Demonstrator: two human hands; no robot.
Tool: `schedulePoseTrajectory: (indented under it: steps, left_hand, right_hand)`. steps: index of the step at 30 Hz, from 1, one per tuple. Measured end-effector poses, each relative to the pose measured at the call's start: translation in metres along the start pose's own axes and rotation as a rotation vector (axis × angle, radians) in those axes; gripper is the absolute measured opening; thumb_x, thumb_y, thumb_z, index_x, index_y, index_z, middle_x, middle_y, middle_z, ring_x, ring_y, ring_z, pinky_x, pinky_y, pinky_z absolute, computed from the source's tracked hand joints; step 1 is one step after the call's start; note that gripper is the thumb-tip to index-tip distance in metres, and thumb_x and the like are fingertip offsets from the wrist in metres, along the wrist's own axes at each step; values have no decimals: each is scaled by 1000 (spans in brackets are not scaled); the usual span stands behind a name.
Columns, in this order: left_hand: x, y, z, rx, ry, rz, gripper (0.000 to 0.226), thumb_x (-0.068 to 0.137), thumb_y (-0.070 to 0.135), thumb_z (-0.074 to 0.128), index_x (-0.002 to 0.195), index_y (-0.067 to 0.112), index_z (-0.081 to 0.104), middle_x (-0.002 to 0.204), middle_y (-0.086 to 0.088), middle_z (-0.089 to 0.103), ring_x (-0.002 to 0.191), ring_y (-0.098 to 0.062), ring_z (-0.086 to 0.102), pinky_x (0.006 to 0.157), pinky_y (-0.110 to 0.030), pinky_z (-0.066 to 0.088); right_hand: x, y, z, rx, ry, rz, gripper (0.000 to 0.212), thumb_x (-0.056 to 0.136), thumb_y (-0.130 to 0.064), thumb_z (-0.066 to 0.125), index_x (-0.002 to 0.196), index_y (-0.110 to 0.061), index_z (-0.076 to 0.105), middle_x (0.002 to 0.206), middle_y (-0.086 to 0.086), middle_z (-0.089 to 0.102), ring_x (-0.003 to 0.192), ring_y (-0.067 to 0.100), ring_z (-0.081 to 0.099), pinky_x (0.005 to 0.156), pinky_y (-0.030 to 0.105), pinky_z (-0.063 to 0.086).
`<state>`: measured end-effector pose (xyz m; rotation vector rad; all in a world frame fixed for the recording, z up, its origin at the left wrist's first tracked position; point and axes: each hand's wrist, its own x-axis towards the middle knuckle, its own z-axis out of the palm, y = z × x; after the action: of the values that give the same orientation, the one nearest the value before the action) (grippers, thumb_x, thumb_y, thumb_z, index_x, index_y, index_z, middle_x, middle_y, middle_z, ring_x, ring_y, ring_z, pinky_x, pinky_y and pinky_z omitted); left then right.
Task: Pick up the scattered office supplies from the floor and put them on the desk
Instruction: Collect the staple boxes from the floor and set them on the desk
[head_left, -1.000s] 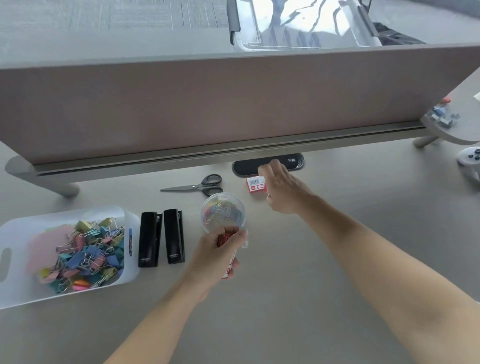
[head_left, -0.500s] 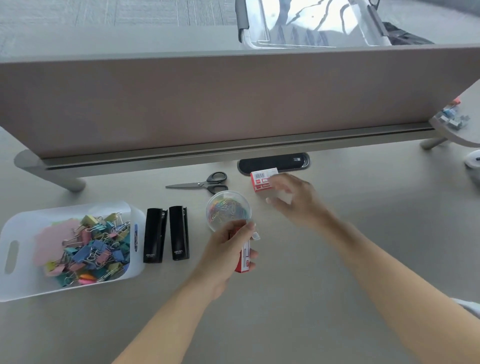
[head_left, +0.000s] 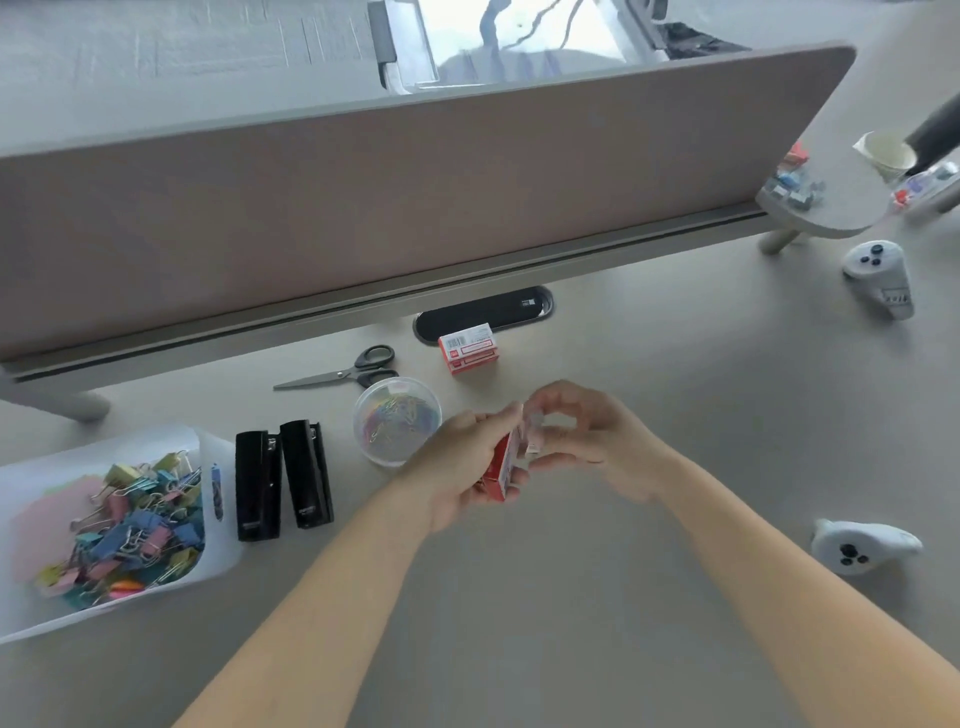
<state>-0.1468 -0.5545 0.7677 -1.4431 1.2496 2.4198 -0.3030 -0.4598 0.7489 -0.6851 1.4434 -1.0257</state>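
Head view: both hands meet above the middle of the desk (head_left: 597, 597), with the forearms coming in from the bottom edge. The left hand (head_left: 462, 467) grips a red staple box (head_left: 505, 467), held on edge above the desktop. Its fingers wrap the box from the 9 o'clock side and the thumb lies along the top. The right hand (head_left: 587, 441) sits at 3 o'clock of the box, with curled fingers and thumb pinching the box's white end. This spot is blurred, so the exact contact is hard to read.

Measured from the held box:
- A stack of staple boxes (head_left: 470, 349) lies on the desk at 11 o'clock, well apart, just in front of the black cable slot (head_left: 483, 312).
- A clear round tub of paper clips (head_left: 395, 421) stands at 10 o'clock, just beside the left hand's knuckles.
- Scissors (head_left: 340, 371) lie beyond the tub, also toward 10 o'clock.
- Two black staplers (head_left: 283, 480) lie side by side at 9 o'clock.
- A white bin (head_left: 221, 551) of coloured binder clips (head_left: 135, 525) sits farther out at 8 to 9 o'clock.

Two white controllers lie to the right, one (head_left: 880, 275) at 2 o'clock and one (head_left: 862, 545) at 4 o'clock.
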Motion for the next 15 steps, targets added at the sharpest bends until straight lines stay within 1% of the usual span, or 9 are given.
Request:
schedulePoseTrajectory:
  steps: [2,3,5,6,7,9,10,12,15]
  left_hand:
    - [15,18,-1,88,14,44,11,97,23,57,101,12,57,98,-12,63,73,-24,60,66,-33,51]
    - [27,29,-2,225,57,101,13,95,19,58,106,13,55,100,-12,62,77,-24,59,67,-32,51]
    - [61,49,-1,678,152,257,28,92,20,58,119,15,50,105,-7,59,88,-25,61,74,-34,53]
    - [79,57,3,915,191,338,35,92,21,57,125,15,46,112,-8,58,98,-27,61,79,-35,51]
    - [97,63,9,1095,210,417,41,92,19,57,131,13,43,120,-10,56,108,-29,58,85,-36,48]
    - [131,67,20,1330,211,503,50,91,13,57,137,7,39,129,-17,52,119,-35,52,95,-41,43]
    - [145,68,24,1429,214,526,53,91,12,56,139,5,37,130,-19,52,120,-36,51,97,-43,43]
    - [165,68,29,1609,224,564,54,90,10,54,140,3,34,128,-21,53,117,-38,53,96,-48,46]
    - [177,62,32,1726,227,576,51,94,6,47,143,6,34,126,-21,54,114,-39,53,92,-48,47]
  right_hand:
    - [1,0,-11,227,144,-40,23,84,8,67,102,0,56,99,21,58,91,33,66,78,34,57]
    - [1,2,-18,331,225,-59,23,83,11,65,100,-2,56,98,21,56,90,33,65,80,32,57]
    - [0,9,-29,437,354,-78,23,84,13,62,96,-6,57,95,17,55,88,33,63,84,32,57]
    - [-2,16,-34,423,408,-78,23,84,13,62,94,-7,59,93,13,56,87,33,62,85,33,57]
    - [-3,25,-38,382,460,-66,23,83,13,64,93,-8,60,90,10,57,85,32,62,86,37,56]
    - [-6,41,-41,283,530,-27,25,82,12,67,92,-10,61,90,8,58,80,31,63,89,44,53]
    - [-7,48,-42,236,553,-11,25,81,12,68,91,-10,62,92,9,58,78,30,63,89,45,52]
    - [-10,59,-45,176,584,8,26,81,11,70,91,-12,62,94,10,56,76,29,63,84,42,52]
    - [-14,77,-50,190,591,29,25,81,9,71,91,-13,63,97,11,56,77,30,63,83,43,52]
